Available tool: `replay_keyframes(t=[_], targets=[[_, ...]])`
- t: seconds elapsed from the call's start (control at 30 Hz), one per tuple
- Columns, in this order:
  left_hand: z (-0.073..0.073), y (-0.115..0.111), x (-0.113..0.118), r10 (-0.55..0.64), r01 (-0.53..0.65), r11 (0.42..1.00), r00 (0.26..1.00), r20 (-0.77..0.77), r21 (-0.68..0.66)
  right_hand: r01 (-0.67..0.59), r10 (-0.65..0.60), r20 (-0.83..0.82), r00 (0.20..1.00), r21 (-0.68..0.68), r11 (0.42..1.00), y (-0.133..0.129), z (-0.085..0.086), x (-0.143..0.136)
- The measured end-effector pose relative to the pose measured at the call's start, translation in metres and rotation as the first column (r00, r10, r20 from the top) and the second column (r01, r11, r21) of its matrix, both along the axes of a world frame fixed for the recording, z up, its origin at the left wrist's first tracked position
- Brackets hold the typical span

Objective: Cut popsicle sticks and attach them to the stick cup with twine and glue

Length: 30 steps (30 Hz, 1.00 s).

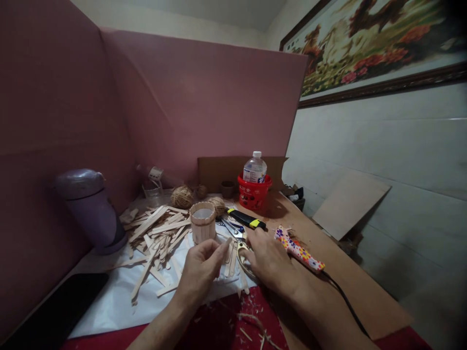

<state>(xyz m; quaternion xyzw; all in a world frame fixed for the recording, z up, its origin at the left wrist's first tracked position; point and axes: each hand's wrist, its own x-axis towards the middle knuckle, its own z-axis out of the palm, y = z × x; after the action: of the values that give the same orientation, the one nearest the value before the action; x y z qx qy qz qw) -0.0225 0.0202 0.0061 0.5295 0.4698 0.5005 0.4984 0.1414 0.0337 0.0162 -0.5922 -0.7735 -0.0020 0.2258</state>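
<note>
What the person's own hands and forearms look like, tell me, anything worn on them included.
The left hand and right hand are bare: no gloves, and no rings can be made out. The left forearm and right forearm show no sleeve, watch or bracelet.

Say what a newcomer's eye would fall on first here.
Probably the bright red bucket, just right of centre toward the back, with a clear bottle standing in it. Next, the heap of pale wooden sticks left of the stick-covered cup. The flower-patterned corded tool also stands out, to the right of the right hand.
</note>
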Motion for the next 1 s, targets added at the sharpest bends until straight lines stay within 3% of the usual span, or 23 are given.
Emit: replay_keyframes(t=[0.1, 0.2, 0.3, 0.4, 0.43, 0.5, 0.57, 0.6, 0.7, 0.83, 0.9, 1.0], targets=[[0.006, -0.002, -0.003, 0.049, -0.046, 0.998, 0.995, -0.082, 0.036, 0.073, -0.059, 0.187, 0.981, -0.067, 0.995, -0.003, 0.001, -0.001], [0.011, -0.005, -0.004, 0.065, -0.051, 0.994, 0.988, -0.139, 0.099, 0.063, -0.040, 0.201, 0.979, -0.110, 0.992, -0.004, 0.000, -0.002], [0.011, -0.006, -0.006, 0.121, -0.076, 0.977, 0.967, -0.225, 0.197, 0.034, -0.023, 0.102, 0.994, -0.106, 0.994, -0.001, -0.003, 0.001], [0.011, -0.005, -0.011, 0.243, -0.154, 0.940, 0.929, -0.280, 0.304, 0.069, -0.087, -0.149, 0.985, -0.121, 0.990, 0.006, -0.006, 0.005], [0.012, -0.004, -0.013, 0.299, -0.197, 0.920, 0.913, -0.279, 0.339, 0.056, -0.101, -0.291, 0.951, -0.161, 0.985, 0.009, -0.007, 0.006], [0.015, -0.001, -0.020, 0.422, -0.294, 0.861, 0.868, -0.261, 0.416, -0.028, -0.145, -0.581, 0.801, -0.279, 0.960, 0.015, -0.010, 0.007], [0.019, 0.003, -0.026, 0.517, -0.337, 0.804, 0.804, -0.294, 0.490, -0.133, -0.214, -0.752, 0.623, -0.372, 0.918, 0.019, -0.011, 0.005], [0.021, 0.006, -0.030, 0.533, -0.316, 0.800, 0.764, -0.363, 0.510, -0.166, -0.244, -0.784, 0.571, -0.402, 0.900, 0.020, -0.010, 0.004], [0.024, 0.015, -0.036, 0.480, -0.166, 0.861, 0.577, -0.661, 0.480, -0.317, -0.274, -0.853, 0.444, -0.436, 0.842, 0.016, -0.004, 0.000], [0.030, 0.031, -0.039, 0.429, -0.084, 0.900, 0.338, -0.838, 0.427, -0.581, -0.320, -0.937, 0.143, -0.341, 0.739, 0.009, 0.006, 0.003], [0.034, 0.041, -0.038, 0.404, -0.064, 0.913, 0.270, -0.874, 0.402, -0.584, -0.325, -0.942, 0.081, -0.309, 0.751, 0.009, 0.007, 0.005], [0.041, 0.059, -0.032, 0.375, -0.041, 0.925, 0.235, -0.897, 0.377, -0.566, -0.305, -0.952, 0.028, -0.266, 0.780, 0.009, 0.007, 0.006]])
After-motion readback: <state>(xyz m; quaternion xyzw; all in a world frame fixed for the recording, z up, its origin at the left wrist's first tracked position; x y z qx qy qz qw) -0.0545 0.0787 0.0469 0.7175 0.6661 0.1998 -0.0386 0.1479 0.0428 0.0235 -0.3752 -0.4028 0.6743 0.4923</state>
